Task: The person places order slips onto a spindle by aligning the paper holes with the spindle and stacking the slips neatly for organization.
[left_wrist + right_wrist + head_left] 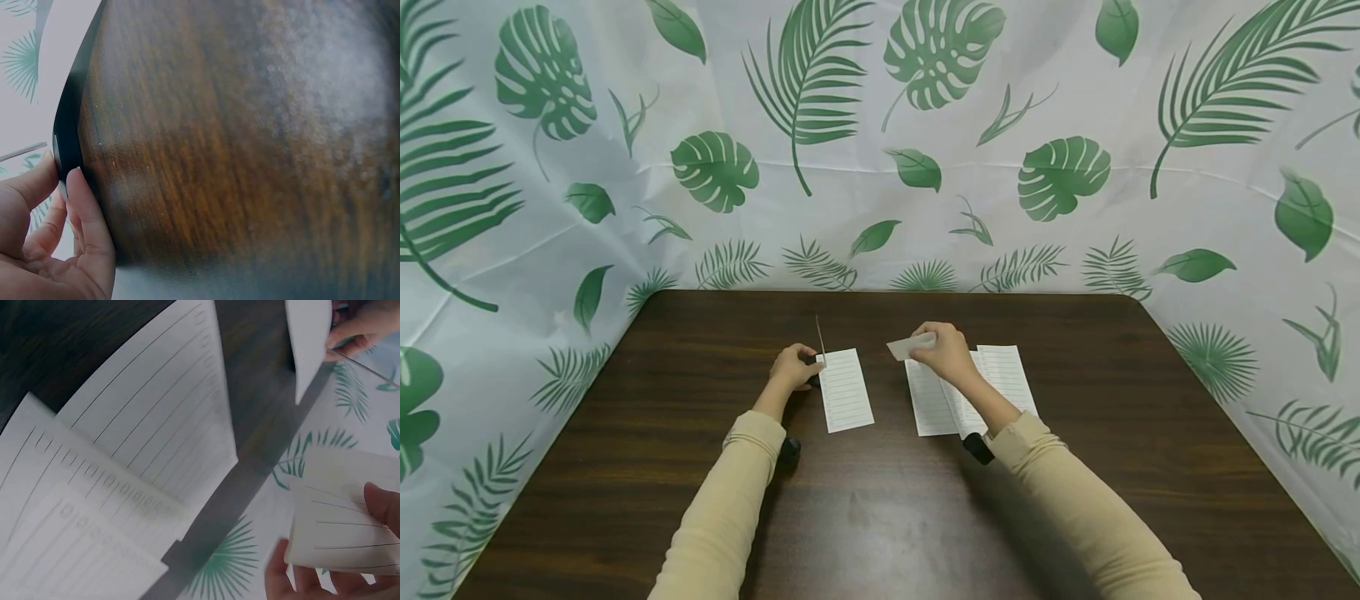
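Observation:
My left hand [792, 367] is at the top left corner of a lined white sheet [847, 396]. Its thumb and fingers pinch a smooth black piece [69, 147] beside the paper; I cannot tell what kind of thing it is. A thin straight rod [820, 337] sticks out from this hand, pointing away from me. To the right, my right hand [946, 353] pinches a small lined paper [337, 528] between thumb and fingers, raised above the table. Under that hand and wrist lie several lined sheets [931, 404], overlapping and partly hidden by the arm.
The dark wooden table [865, 517] has its far edge close to a white leaf-print curtain [850, 208], which also hangs at both sides. Black wrist bands [977, 448] hang under the cuffs. A strip of bare table separates the left sheet from the right ones.

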Tool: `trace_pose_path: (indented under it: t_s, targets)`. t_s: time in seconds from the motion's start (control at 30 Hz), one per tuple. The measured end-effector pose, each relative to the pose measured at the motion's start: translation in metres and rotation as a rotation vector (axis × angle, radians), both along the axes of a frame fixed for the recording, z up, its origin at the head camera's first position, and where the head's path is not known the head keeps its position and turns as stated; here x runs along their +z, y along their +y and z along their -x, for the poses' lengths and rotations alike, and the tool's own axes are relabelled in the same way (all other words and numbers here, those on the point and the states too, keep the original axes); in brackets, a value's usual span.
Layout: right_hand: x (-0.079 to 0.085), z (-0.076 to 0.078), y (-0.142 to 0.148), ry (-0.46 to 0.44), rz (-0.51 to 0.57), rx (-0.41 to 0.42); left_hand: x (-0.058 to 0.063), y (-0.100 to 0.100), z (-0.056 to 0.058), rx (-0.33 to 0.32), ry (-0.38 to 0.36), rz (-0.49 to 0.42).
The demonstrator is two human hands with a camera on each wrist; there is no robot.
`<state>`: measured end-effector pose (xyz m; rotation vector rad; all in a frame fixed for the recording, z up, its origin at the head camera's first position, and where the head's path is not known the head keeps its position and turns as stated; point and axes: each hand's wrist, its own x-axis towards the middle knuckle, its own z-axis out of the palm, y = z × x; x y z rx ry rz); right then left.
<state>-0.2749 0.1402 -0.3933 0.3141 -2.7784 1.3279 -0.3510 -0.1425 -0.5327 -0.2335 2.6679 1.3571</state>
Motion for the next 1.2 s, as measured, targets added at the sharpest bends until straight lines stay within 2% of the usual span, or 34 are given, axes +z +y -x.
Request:
trace_pose_path:
  t_s: [0.03, 0.07, 0.13, 0.2, 0.23, 0.3, 0.4, 0.47, 0.53, 0.6, 0.63, 0.7, 0.73, 0.77, 0.87, 0.97, 1.03, 1.1, 1.2]
  targets:
    - [0.001, 0.000, 0.001, -0.020, 0.016, 0.006, -0.006, -0.001, 0.003, 0.001, 0.025, -0.004]
    - [0.001, 0.000, 0.001, -0.047, 0.039, 0.005, -0.006, -0.002, 0.004, -0.004, -0.003, -0.003]
    - [0.001, 0.000, 0.001, -0.093, 0.084, -0.003, -0.027, -0.008, 0.016, -0.012, 0.034, -0.018]
    - [0.001, 0.001, 0.002, -0.127, 0.119, -0.008, -0.041, -0.013, 0.025, 0.004, 0.061, -0.034]
    - [0.001, 0.001, 0.002, -0.133, 0.124, -0.006, -0.038, -0.012, 0.023, 0.008, 0.054, -0.041]
    - [0.002, 0.001, 0.002, -0.142, 0.127, 0.003, -0.019, -0.008, 0.013, 0.025, 0.012, -0.044]
    - [0.003, 0.000, 0.003, -0.145, 0.108, 0.037, 0.027, 0.006, -0.011, 0.053, -0.106, -0.030]
    - [0.004, -0.001, 0.004, -0.142, 0.082, 0.061, 0.044, 0.010, -0.018, 0.052, -0.178, -0.043]
    - [0.005, -0.001, 0.005, -0.131, 0.051, 0.086, 0.031, 0.006, -0.009, 0.053, -0.164, -0.081]
    - [0.005, -0.002, 0.006, -0.112, 0.018, 0.107, 0.004, -0.003, 0.010, 0.049, -0.144, -0.145]
    - [0.005, -0.003, 0.006, -0.094, -0.001, 0.116, -0.006, -0.008, 0.016, 0.045, -0.119, -0.166]
    - [0.005, -0.004, 0.007, -0.058, -0.033, 0.136, -0.001, -0.009, 0.009, 0.052, -0.103, -0.192]
    - [0.004, -0.005, 0.007, -0.038, -0.045, 0.143, 0.008, -0.008, 0.002, 0.071, -0.112, -0.189]
    - [0.004, -0.006, 0.007, -0.018, -0.057, 0.150, 0.021, -0.005, -0.007, 0.089, -0.119, -0.184]
    - [0.003, -0.009, 0.006, 0.069, -0.096, 0.175, 0.075, 0.005, -0.048, 0.156, -0.080, -0.144]
    - [0.003, -0.011, 0.004, 0.164, -0.167, 0.176, 0.100, 0.008, -0.069, 0.227, 0.075, -0.143]
    - [0.004, -0.013, 0.003, 0.206, -0.220, 0.172, 0.111, 0.009, -0.081, 0.258, 0.201, -0.145]
    - [0.004, -0.015, 0.002, 0.237, -0.267, 0.165, 0.117, 0.012, -0.089, 0.270, 0.294, -0.161]
    - [0.004, -0.017, 0.001, 0.267, -0.291, 0.170, 0.122, 0.020, -0.101, 0.240, 0.348, -0.184]
